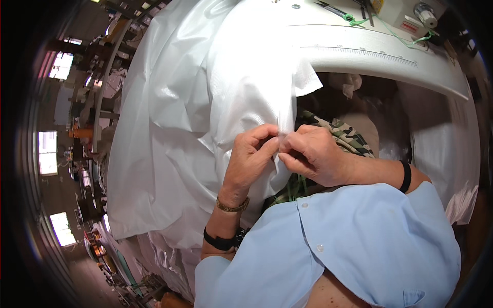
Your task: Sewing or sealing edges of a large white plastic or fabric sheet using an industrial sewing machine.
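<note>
You've got that big white sheet (pixel 172 115) draped over the left part of the white table (pixel 334 37), the bit with the ruler strip (pixel 359 50), and it's spilling off the front toward your lap. Your right hand (pixel 317 154) and left hand (pixel 250 153) are close together, fingers pinching its edge, with some green thread (pixel 354 21) up top.

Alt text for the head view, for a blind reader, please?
A person's left hand and right hand pinch a shiny white sheet, close together. The sheet lies partly on a white table with a ruler scale.
</note>
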Tool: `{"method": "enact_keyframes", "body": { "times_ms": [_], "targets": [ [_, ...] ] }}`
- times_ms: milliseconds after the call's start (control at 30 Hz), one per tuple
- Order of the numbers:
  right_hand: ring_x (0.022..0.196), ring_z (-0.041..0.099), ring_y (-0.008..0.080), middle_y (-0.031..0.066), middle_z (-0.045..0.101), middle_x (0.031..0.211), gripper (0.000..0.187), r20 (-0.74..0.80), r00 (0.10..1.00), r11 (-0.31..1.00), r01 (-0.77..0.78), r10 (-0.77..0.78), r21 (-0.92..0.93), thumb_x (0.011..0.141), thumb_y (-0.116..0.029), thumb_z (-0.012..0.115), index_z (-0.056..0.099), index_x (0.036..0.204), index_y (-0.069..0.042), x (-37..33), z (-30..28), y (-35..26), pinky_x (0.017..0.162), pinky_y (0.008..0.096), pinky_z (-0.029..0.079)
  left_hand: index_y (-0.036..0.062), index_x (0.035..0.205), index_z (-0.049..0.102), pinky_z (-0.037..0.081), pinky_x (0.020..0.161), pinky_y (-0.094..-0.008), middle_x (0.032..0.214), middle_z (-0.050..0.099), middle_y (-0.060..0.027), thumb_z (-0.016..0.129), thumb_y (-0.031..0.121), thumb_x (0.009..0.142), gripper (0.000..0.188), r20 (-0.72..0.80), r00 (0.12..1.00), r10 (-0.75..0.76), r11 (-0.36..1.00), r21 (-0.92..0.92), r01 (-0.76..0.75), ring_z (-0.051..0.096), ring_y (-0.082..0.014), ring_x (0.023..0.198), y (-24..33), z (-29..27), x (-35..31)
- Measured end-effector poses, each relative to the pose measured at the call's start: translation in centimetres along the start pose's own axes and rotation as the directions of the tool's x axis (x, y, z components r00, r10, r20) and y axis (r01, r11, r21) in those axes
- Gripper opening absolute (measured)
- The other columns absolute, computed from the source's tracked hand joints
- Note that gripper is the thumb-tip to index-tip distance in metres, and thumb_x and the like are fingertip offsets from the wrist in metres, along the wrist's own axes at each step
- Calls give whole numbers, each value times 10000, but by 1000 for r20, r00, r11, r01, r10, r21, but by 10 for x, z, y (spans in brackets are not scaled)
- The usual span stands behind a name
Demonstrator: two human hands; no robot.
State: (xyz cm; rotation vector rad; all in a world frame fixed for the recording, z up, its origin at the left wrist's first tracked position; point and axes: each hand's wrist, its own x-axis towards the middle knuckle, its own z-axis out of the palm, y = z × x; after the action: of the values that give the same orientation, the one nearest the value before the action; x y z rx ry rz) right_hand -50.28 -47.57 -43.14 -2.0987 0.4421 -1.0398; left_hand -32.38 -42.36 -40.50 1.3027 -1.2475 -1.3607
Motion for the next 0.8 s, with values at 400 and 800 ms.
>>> {"method": "enact_keyframes", "body": {
  "times_ms": [400, 800],
  "targets": [
    [530, 516, 188, 58, 554, 653, 137, -41, 999, 996, 27, -24, 82, 854, -54, 694, 566, 808, -47, 5, 1, 3, 571, 316, 437, 13, 902, 614, 370, 552, -164, 727, 548, 66, 578, 177, 1023, 207, -191, 980, 54, 997, 57, -44, 442, 10, 634, 7, 1, 13],
    [750, 671, 393, 229, 652, 759, 192, 406, 908, 994, -86, 103, -60, 830, -108, 627, 597, 923, 57, 26, 22, 20, 656, 457, 534, -74, 1094, 678, 464, 703, -172, 910, 676, 6, 654, 4, 934, 180, -312, 944, 103, 990, 126, -66, 568, -23, 791, 34, -7, 7]
  ]
}}
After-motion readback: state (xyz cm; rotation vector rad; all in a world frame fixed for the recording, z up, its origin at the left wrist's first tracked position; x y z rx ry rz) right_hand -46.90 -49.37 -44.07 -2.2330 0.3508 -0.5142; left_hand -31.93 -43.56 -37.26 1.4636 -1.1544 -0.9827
